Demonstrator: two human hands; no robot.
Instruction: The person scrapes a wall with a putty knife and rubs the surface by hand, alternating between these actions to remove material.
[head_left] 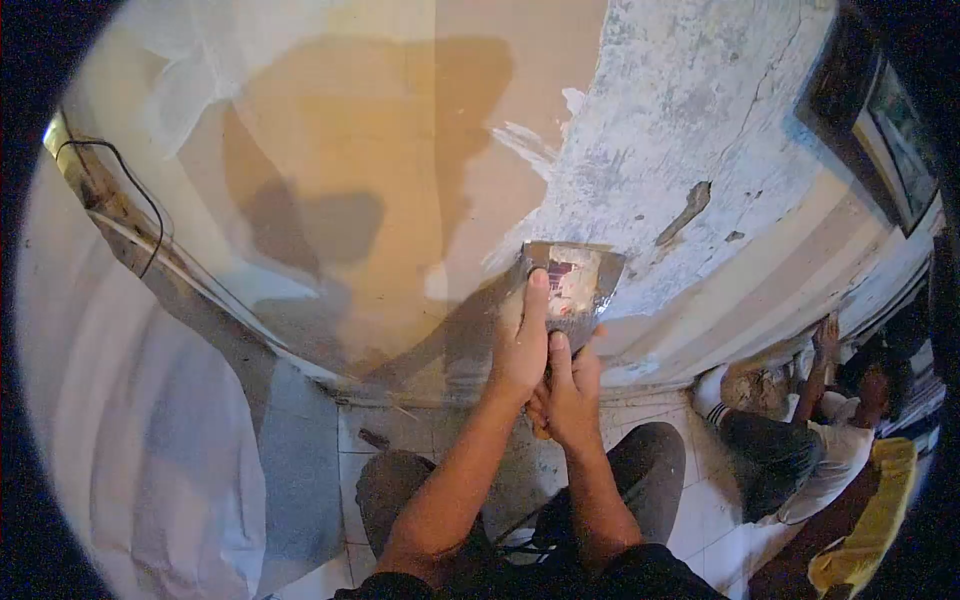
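Note:
A wide putty knife (577, 278) with a worn label on its blade is held up against the lower wall, its broad edge pointing away from me. My right hand (573, 395) wraps round the handle, thumb along it. The thumb of my left hand (522, 345) presses on the left side of the blade; its other fingers are hidden behind the tool. Around the blade's edge, the tan painted wall (390, 150) meets a rough whitish-grey bare patch (680, 140). A chipped hole (685, 213) shows up to the right of the knife.
On the right, another person (825, 440) crouches at the wall base with an arm reaching to it. A dark framed opening (890, 140) stands above. Pale draped sheeting (150, 430) is at left, below a black cable (130, 180). Yellow cloth (870, 520) lies at lower right.

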